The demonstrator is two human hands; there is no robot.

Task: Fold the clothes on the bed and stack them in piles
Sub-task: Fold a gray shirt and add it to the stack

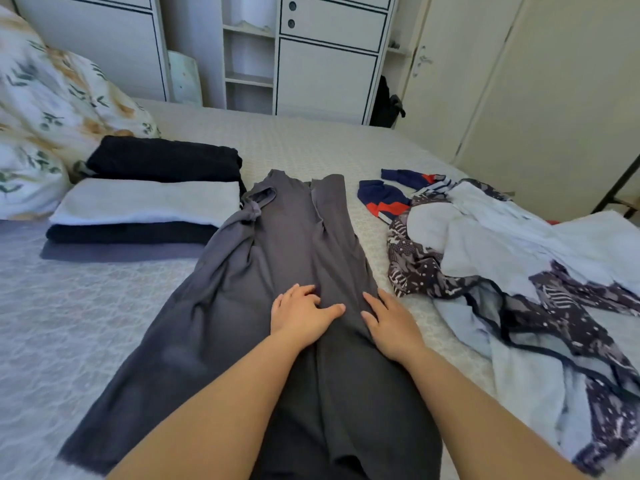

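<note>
Head view shows a long grey dress (277, 271) lying on the bed (86, 306), stretching away from the person. Both hands press flat on its middle, fingers relaxed: left hand (301, 315), right hand (389, 323) at the right edge.

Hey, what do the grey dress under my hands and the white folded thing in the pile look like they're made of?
Grey dress: seemingly a thin, matte knit or jersey; it drapes limply and wrinkles softly where both hands press it. White folded piece in the pile: looks thicker, with a fuzzy, nubby surface, possibly terry towelling; the blur leaves that open.
</note>
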